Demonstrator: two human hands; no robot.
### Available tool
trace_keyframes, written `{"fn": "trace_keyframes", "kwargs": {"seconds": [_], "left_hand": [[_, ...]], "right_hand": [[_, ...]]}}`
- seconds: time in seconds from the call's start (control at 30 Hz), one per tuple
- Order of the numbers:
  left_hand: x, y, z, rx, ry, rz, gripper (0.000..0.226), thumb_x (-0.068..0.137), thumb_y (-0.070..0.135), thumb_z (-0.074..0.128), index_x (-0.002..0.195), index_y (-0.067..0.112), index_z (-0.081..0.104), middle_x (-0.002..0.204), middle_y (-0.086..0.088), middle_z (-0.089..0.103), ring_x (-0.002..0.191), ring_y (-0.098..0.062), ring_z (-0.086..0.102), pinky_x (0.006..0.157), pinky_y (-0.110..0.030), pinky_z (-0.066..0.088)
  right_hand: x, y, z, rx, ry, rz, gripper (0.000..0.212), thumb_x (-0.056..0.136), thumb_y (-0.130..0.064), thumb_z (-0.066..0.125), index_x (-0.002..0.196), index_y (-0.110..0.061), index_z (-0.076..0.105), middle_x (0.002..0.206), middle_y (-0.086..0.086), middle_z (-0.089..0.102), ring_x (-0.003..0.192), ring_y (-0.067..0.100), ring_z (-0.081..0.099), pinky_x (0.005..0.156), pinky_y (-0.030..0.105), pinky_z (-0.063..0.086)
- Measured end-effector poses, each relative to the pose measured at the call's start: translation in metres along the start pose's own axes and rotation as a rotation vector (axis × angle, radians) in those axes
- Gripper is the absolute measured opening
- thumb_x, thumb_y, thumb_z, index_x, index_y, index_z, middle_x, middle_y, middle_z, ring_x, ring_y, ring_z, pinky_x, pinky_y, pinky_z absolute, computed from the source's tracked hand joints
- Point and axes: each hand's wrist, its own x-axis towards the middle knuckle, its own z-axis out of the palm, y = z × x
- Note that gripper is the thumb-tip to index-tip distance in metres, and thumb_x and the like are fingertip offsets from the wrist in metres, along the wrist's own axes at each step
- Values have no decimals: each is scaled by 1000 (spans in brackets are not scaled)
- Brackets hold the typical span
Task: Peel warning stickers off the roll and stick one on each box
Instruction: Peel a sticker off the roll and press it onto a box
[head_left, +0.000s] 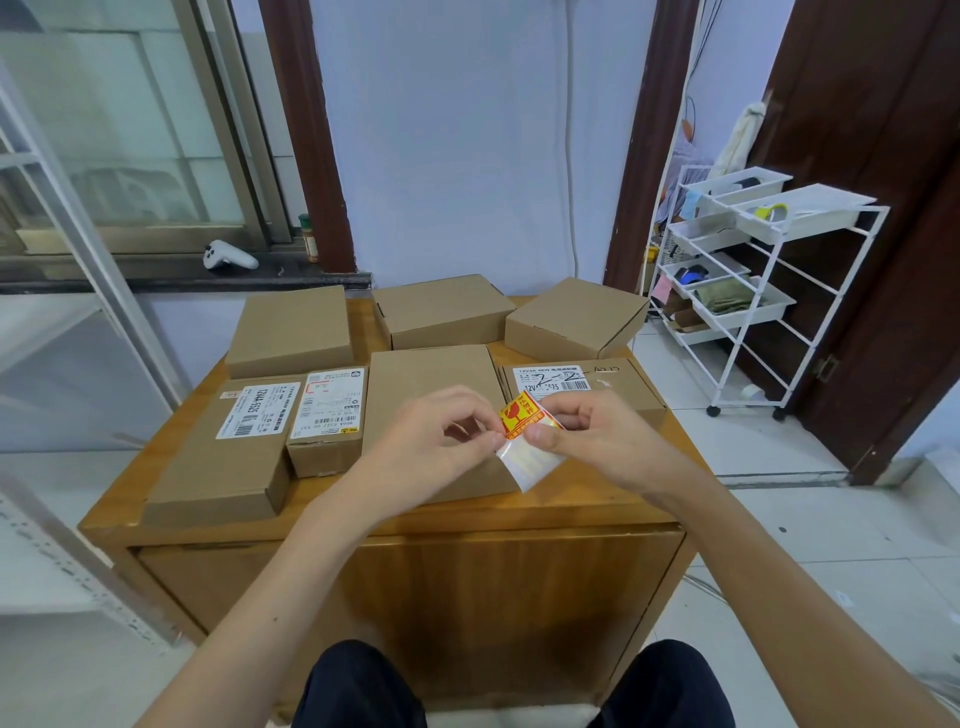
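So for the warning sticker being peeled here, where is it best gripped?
At its lifted yellow-and-red upper edge, pinched from above: the warning sticker stands up free there between the left hand and right hand, while the bare backing strip hangs below for the other hand.

Even, soft daylight enters from the window at left, leaving faint shadows beside the boxes on the wooden cabinet; focus is sharp at centre, while the wide-angle lens bows door frames and floor tiles toward the edges.
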Motion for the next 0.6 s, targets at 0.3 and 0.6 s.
{"fn": "trace_keyframes", "kwargs": {"seconds": [0.3, 0.6], "left_hand": [[1, -5, 7, -56, 150, -172, 7, 91, 20, 61, 86, 22, 65, 81, 8, 67, 75, -6, 61, 66, -19, 49], [-2, -21, -8, -309, 332, -272, 6, 94, 17, 57, 93, 15, 62, 80, -8, 64, 66, -12, 61, 71, -33, 56]], "right_hand": [[-1, 0, 3, 15, 12, 3, 14, 89, -13, 62, 101, -14, 69, 94, -3, 73, 80, -4, 68, 70, 10, 51], [2, -1, 6, 30, 42, 10, 16, 89, -12, 63, 103, -14, 70, 95, -9, 73, 82, -4, 69, 70, 11, 53]]}}
